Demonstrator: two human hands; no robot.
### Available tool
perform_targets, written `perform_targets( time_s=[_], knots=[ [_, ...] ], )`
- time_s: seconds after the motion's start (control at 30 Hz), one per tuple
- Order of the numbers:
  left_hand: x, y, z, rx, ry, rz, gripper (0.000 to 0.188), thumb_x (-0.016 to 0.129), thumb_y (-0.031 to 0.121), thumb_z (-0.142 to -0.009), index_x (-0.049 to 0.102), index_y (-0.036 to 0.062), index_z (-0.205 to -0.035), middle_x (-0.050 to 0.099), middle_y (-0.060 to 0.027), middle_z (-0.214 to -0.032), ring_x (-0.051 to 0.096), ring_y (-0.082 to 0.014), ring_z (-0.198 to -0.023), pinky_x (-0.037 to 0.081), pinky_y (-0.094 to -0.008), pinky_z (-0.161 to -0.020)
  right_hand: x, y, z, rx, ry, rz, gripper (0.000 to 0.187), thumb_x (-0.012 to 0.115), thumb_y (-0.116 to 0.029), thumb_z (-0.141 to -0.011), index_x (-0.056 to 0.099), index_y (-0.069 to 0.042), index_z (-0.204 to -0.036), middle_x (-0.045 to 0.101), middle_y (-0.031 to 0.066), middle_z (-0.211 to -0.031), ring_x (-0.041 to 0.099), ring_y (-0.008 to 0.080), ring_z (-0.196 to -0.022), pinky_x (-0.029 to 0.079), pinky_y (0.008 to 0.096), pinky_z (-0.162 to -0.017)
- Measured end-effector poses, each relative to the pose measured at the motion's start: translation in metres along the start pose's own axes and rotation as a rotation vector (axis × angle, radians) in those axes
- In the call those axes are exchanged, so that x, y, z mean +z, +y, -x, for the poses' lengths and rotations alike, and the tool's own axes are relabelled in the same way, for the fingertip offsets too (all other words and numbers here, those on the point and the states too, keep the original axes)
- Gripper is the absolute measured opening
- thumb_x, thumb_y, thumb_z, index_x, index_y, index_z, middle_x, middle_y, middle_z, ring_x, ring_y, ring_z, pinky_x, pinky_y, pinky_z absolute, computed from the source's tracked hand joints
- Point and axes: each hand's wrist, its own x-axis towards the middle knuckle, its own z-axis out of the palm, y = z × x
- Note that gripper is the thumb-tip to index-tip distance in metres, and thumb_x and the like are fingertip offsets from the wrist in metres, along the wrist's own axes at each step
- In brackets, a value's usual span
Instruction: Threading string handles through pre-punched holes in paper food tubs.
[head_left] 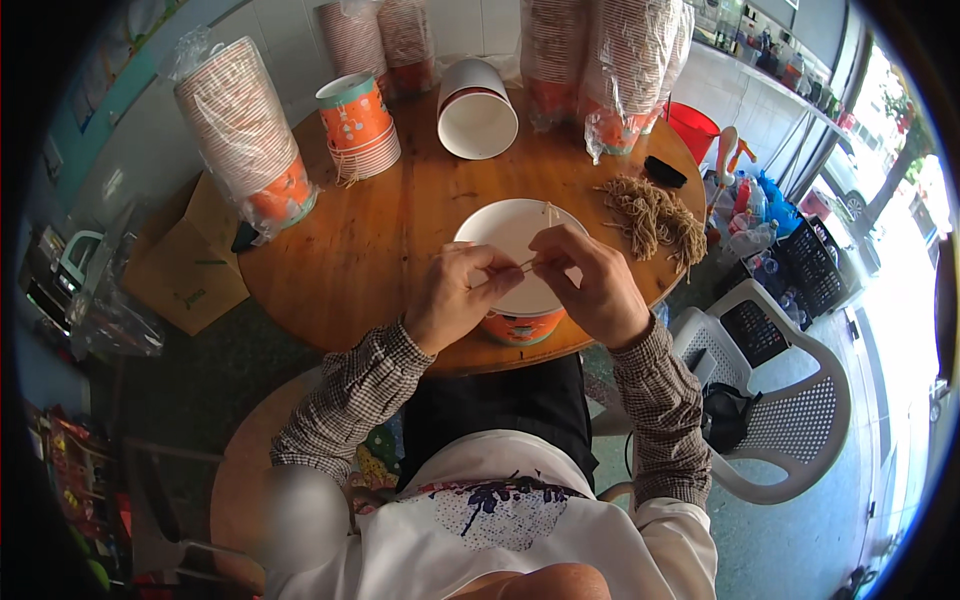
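Note:
Over an orange paper bucket [525,329] with a white inside, standing upright at the table's near edge, my two hands meet. My left hand [450,292] pinches one end of a thin tan cord [527,266] between thumb and forefinger. The other end is pinched in my right hand [603,287], just to the right, so the short stretch between the fingertips looks taut. A bit of pale cord also shows at the bucket's far rim. On the table's right side lies a tangled pile of tan cords [655,222].
Farther back stand nested orange buckets [362,125] and a bucket lying on its side [478,126]. Plastic-wrapped bucket stacks [245,130] line the table's far and left edges. A black object [666,171] lies by the cords. A white chair [800,420] is at right, a cardboard box [185,270] at left.

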Motion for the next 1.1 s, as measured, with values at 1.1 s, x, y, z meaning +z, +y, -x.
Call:
perform_targets(
  time_s=[1.1],
  knots=[
    [0.03,-0.011,0.001,0.261,-0.037,-0.304,0.011,0.074,0.016,-0.078,0.064,0.0107,-0.079,0.061,0.001,-0.075,0.06,-0.0165,-0.075,0.035,-0.0371,-0.095,-0.058,0.081,0.014,-0.084,0.536,0.356,0.008,0.064,-0.001,-0.083,0.062,-0.002,-0.09,0.058,0.0102,-0.086,0.06,0.0282,-0.075,0.049,0.0339,-0.065]
  ],
)
